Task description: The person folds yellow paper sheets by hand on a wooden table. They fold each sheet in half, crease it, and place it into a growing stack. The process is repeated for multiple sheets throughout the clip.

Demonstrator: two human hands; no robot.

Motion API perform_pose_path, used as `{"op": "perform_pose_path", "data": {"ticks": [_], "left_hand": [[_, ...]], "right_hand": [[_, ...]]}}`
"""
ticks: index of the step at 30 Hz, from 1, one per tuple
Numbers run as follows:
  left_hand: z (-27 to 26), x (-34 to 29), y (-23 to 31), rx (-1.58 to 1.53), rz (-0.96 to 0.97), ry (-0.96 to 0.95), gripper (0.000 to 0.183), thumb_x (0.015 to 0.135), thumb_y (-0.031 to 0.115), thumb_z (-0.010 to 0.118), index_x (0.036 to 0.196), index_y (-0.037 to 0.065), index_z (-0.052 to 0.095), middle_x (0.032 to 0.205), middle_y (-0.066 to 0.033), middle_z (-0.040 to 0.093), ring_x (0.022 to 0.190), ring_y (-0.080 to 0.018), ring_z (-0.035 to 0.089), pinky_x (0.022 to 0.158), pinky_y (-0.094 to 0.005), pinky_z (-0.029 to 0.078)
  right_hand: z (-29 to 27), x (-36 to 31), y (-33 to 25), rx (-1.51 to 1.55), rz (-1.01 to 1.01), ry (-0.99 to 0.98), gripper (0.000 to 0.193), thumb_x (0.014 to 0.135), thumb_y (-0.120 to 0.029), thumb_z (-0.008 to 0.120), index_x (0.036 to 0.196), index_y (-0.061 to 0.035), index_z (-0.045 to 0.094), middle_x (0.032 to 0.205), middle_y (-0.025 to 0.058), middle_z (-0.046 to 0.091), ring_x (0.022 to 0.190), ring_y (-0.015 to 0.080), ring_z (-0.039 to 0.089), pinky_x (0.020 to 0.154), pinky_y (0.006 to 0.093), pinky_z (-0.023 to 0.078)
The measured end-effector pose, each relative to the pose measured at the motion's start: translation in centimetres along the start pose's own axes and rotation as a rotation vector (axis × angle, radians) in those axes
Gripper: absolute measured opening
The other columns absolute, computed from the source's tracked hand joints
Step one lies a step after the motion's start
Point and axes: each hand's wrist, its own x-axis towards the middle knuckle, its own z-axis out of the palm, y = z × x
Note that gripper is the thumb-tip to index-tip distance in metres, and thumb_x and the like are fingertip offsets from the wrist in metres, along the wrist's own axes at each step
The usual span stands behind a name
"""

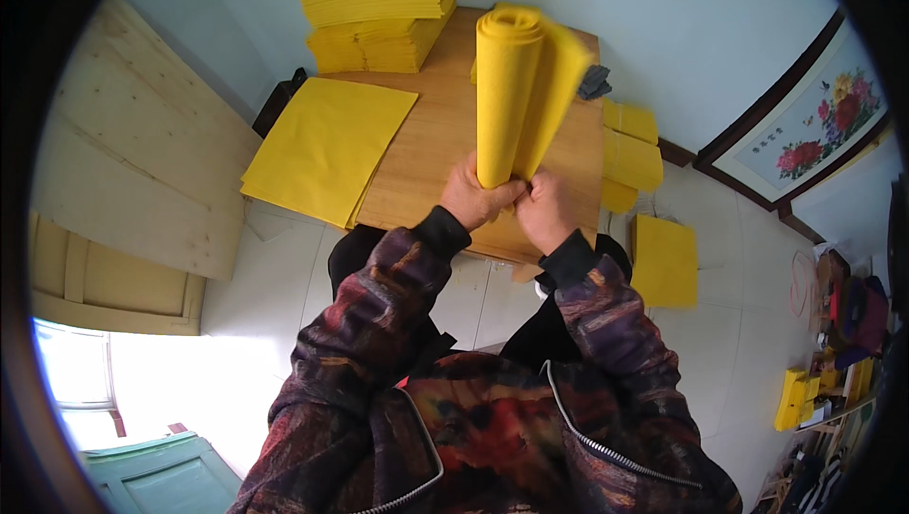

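Note:
A roll of yellow sheets point(508, 102), probably paper or felt, stands upright between my hands above the wooden table point(440, 126). Its coiled end shows at the top, and a loose flap spreads out to the right. My left hand point(476, 194) is closed round the bottom of the roll. Beside it my right hand point(545, 213) grips the lower edge of the flap, with its fingertips partly hidden. The two hands almost touch. On the table's left side lies a flat pile of yellow sheets point(331, 145), overhanging the edge.
Tall stacks of folded yellow sheets point(379, 3) stand at the table's back left. Right of the table are yellow bundles point(632, 159) and a flat yellow stack point(665, 263). A dark grey cloth-like lump point(595, 82) lies at the back right. A framed flower picture point(814, 126) leans by the wall.

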Motion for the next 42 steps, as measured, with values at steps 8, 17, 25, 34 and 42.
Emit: {"op": "perform_pose_path", "data": {"ticks": [8, 17, 25, 34, 42], "left_hand": [[0.2, -0.2, -0.9, -0.056, 0.054, 0.045, 0.021, 0.079, 0.005, 0.071, 0.099, 0.002, 0.064, 0.090, -0.0038, 0.067, 0.082, -0.0125, 0.063, 0.071, -0.0287, 0.053], [2.3, -1.9, -4.2, -0.704, -0.042, 0.150, 0.028, 0.083, 0.006, 0.068, 0.110, 0.004, 0.060, 0.101, -0.0067, 0.065, 0.093, -0.0199, 0.063, 0.084, -0.0349, 0.052], [5.1, -2.3, -7.0, -0.796, -0.477, 0.180, 0.050, 0.093, 0.041, 0.060, 0.131, 0.010, 0.048, 0.124, -0.0103, 0.057, 0.116, -0.0272, 0.053, 0.099, -0.0470, 0.042], [2.6, -6.9, -5.8, -0.234, -0.732, -0.316, 0.048, 0.094, 0.035, 0.059, 0.128, 0.004, 0.048, 0.118, -0.0126, 0.062, 0.094, -0.0225, 0.066, 0.077, -0.0374, 0.055], [0.6, -10.6, -4.9, 1.119, 0.340, -0.093, 0.047, 0.072, 0.017, 0.075, 0.116, 0.012, 0.058, 0.105, -0.0074, 0.061, 0.094, -0.0308, 0.060, 0.076, -0.0395, 0.049]], "right_hand": [[0.9, -0.1, 0.2, 0.003, 0.055, 0.032, 0.022, 0.086, -0.012, 0.056, 0.106, -0.0085, 0.062, 0.087, 0.0217, 0.066, 0.083, 0.0420, 0.063, 0.069, 0.0469, 0.051], [-0.3, -0.9, -0.9, -0.267, -0.017, -0.067, 0.017, 0.086, -0.015, 0.056, 0.099, -0.0087, 0.063, 0.079, 0.0198, 0.065, 0.075, 0.0403, 0.063, 0.062, 0.0480, 0.049], [-4.2, 3.1, 0.2, -0.516, 0.123, -0.642, 0.018, 0.082, -0.018, 0.058, 0.086, -0.0033, 0.069, 0.085, 0.0233, 0.066, 0.082, 0.0406, 0.064, 0.070, 0.0461, 0.050], [-3.3, 9.2, 5.5, -0.921, 0.086, -0.753, 0.023, 0.081, -0.011, 0.056, 0.099, -0.0041, 0.070, 0.101, 0.0204, 0.068, 0.098, 0.0380, 0.064, 0.082, 0.0439, 0.052], [-2.1, 14.1, 8.1, -1.098, 0.019, -0.647, 0.022, 0.083, -0.012, 0.058, 0.099, -0.0043, 0.071, 0.102, 0.0198, 0.068, 0.096, 0.0369, 0.065, 0.078, 0.0446, 0.054]]}}
